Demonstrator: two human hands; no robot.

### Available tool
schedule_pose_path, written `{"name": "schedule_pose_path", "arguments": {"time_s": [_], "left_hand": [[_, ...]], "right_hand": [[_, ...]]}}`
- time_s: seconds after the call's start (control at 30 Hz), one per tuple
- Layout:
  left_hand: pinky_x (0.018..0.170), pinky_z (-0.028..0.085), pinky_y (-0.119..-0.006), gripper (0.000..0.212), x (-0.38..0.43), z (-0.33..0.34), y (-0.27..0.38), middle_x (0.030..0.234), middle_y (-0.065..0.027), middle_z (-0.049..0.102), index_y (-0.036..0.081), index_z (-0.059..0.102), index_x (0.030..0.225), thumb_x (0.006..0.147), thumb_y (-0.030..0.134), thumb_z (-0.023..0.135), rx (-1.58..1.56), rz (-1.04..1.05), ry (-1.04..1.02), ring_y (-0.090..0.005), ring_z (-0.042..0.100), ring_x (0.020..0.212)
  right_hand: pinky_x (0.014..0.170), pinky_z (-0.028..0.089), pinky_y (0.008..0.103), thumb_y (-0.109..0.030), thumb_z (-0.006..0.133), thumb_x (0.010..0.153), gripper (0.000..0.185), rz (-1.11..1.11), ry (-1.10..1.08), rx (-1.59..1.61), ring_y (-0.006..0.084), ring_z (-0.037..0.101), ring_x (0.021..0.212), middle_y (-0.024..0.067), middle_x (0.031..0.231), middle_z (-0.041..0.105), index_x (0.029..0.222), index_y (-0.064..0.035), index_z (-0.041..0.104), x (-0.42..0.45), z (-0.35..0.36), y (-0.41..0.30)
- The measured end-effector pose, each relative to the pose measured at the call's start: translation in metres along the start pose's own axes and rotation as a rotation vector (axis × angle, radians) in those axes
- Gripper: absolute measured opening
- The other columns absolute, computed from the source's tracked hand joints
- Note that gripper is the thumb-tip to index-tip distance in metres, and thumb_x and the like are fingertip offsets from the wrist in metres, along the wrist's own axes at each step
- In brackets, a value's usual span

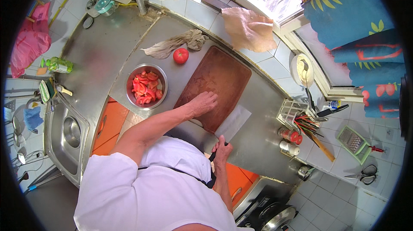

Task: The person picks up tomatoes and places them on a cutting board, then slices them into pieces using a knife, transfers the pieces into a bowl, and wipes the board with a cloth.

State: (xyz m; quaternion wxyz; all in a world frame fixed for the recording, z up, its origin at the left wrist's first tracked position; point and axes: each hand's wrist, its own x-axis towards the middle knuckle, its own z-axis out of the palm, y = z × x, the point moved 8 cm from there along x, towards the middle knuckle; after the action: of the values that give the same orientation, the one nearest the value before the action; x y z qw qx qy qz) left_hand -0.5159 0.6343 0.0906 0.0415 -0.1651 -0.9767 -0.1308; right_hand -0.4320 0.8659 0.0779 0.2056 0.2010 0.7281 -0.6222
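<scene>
A reddish-brown cutting board [216, 76] lies at an angle on the steel counter. My left hand [204, 103] is over its near part, fingers curled downward; whether anything is under them is hidden. In my right hand [222, 148] is the handle of a cleaver [234, 123], its broad blade beside the board's right near edge. Left of the board stands a steel bowl [165, 86] holding cut tomato wedges [146, 87]. One whole tomato [180, 56] sits behind the bowl, next to a crumpled rag [179, 42].
A steel sink [66, 144] is at the left, with a green bottle [61, 65] near it. A cutlery rack [290, 113], spice jars [290, 135], a grater [355, 142] and scissors [364, 175] line the right wall. At bottom right is a stove [258, 210].
</scene>
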Motion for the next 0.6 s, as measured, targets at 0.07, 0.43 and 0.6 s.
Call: {"name": "schedule_pose_path", "arguments": {"time_s": [0.07,0.43,0.6], "left_hand": [[0.083,0.056,-0.042,0.021,-0.003,-0.009,-0.005,0.109,-0.0124,0.063,0.008,0.069,0.105,0.085,0.015,0.065,0.001,-0.061,0.044,-0.0282,0.064,0.103],[0.084,0.055,-0.044,0.02,-0.137,-0.162,-0.121,0.101,-0.0102,0.061,0.01,0.067,0.106,0.087,0.012,0.072,-0.004,-0.632,0.384,-0.0301,0.066,0.096],[0.094,0.054,-0.046,0.032,-0.167,-0.186,-0.158,0.117,-0.0129,0.066,0.007,0.069,0.119,0.088,0.014,0.074,-0.057,-0.724,0.365,-0.034,0.066,0.108]], "right_hand": [[0.04,0.041,0.0322,-0.027,0.067,0.103,0.034,0.019,0.005,0.015,0.0139,0.048,0.041,0.0016,0.057,0.049,0.079,-0.0055,0.056,0.001,-0.001,0.009],[0.04,0.04,0.0303,-0.027,0.066,0.104,0.036,-0.09,-0.151,-0.172,0.0122,0.05,0.042,0.0014,0.056,0.051,0.077,-0.0035,0.06,0.024,0.031,-0.025],[0.042,0.043,0.0332,-0.03,0.067,0.102,0.04,-0.144,-0.163,-0.468,0.0138,0.055,0.042,0.004,0.056,0.056,0.079,0.0017,0.066,0.031,0.038,-0.031]]}}
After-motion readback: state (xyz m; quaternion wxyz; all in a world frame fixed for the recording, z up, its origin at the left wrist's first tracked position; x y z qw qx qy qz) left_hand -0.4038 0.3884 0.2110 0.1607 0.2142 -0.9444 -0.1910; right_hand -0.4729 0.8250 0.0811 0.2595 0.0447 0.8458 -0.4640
